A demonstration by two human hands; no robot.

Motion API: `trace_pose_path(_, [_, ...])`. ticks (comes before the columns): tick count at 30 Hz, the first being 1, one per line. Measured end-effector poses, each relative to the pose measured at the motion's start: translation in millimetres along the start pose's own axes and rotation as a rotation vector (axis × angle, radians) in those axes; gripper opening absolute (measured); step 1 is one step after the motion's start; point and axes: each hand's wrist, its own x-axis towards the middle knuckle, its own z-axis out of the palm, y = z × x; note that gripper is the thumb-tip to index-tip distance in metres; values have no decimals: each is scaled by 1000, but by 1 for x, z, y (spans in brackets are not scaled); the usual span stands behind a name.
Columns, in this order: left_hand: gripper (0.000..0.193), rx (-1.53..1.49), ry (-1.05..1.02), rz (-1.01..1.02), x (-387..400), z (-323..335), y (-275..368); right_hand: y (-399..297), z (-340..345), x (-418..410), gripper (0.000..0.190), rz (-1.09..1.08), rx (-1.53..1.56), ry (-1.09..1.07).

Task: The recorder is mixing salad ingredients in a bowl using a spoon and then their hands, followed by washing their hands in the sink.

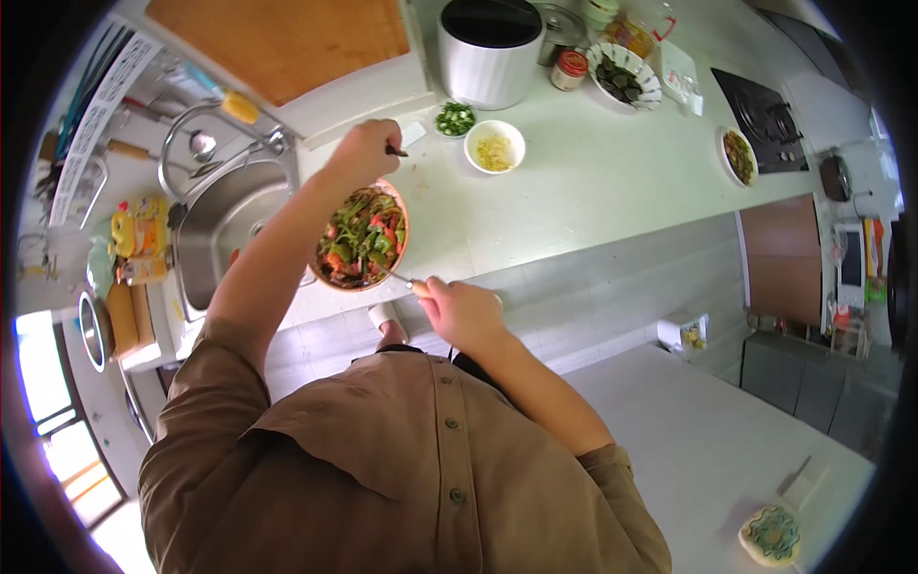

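A round bowl (358, 237) with an orange-brown rim stands at the counter's front edge, close to the sink. It is heaped with green and red pepper pieces and darker scraps. Above its far side, my left hand (367, 152) pinches a small dark piece (396, 151), too small to name surely. My right hand (465, 310), at the bowl's near right, grips the wooden handle (417, 288) of a thin metal utensil. Its shaft reaches over the rim into the pepper pieces, where the tip is hidden, so I cannot tell its kind.
On the pale counter (574, 168) are chopped scallions (455, 118), a white bowl of minced garlic (495, 147), a white bin with a black lid (491, 50), a red-lidded jar (570, 69) and a fluted bowl of dark leaves (622, 77). The steel sink (215, 229) lies left.
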Motion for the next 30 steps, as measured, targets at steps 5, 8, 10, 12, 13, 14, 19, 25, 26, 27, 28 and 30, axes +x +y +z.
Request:
trace_pose_path(5, [19,48,224,-206,-84,-55,21,2,-18,21,21,-47,-39,-26])
trace_pose_path(8, [33,182,122,-102,-143,-1,-26,-6,-23,40,21,32,-7,-34])
trace_pose_path(10, [42,122,138,-123,-176,15,-26,-6,-14,65,22,55,-21,-36])
trace_pose_path(12, [43,62,249,-177,-208,19,-17,-8,3,100,24,93,-36,-31])
trace_pose_path(13, [42,21,302,-329,-226,25,-23,-10,13,120,25,144,-56,-11])
trace_pose_path(14, [42,-22,355,-483,-241,31,-32,-13,24,135,26,192,-79,7])
trace_pose_path(19, [44,-366,240,-824,-287,61,-80,-38,62,139,23,-24,-69,-59])
trace_pose_path(25, [37,-647,154,-809,-278,76,-106,-51,25,58,18,-106,-239,-188])
trace_pose_path(26, [37,-665,147,-802,-276,79,-112,-52,20,55,18,-118,-270,-207])
trace_pose_path(27, [35,-664,140,-756,-272,80,-114,-57,16,57,18,-107,-285,-209])
trace_pose_path(28, [32,-662,134,-711,-267,80,-116,-62,12,60,17,-108,-333,-254])
trace_pose_path(30, [30,-661,81,-703,-257,76,-117,-69,15,68,17,-97,-390,-300])
